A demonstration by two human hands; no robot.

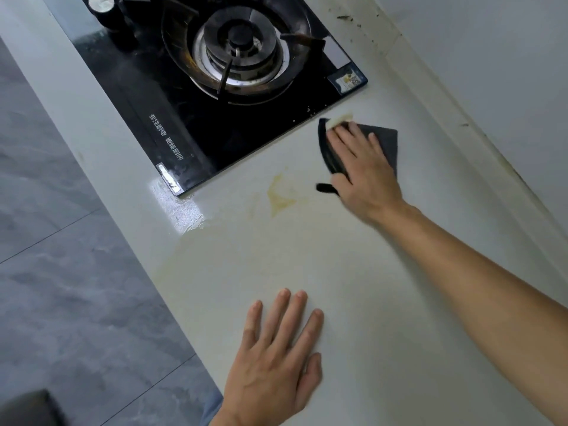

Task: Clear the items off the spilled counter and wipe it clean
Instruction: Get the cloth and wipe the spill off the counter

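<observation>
I see the pale countertop (353, 272) running diagonally from lower right to upper left, with grey floor tiles (61, 241) off its left edge. Set into its far end is a black glass gas hob (190, 118), its burner (239, 47) ringed with brown grime. A wet film spreads across the counter below the hob's near corner, and a yellow stain (281, 195) sits just beyond it, close to the hob's right edge.

My right arm reaches in from the lower right, forearm stretched toward the hob. The right hand (359, 167) lies palm down on a dark grey cleaning cloth (384, 142), fingers spread and pressing it flat to the counter beside the hob's right corner. The cloth's long axis runs roughly toward the hob, its black edge curling left of my hand, a pale patch at its far tip.

The left hand (273, 364) rests flat on the counter near me, fingers extended, holding nothing.
</observation>
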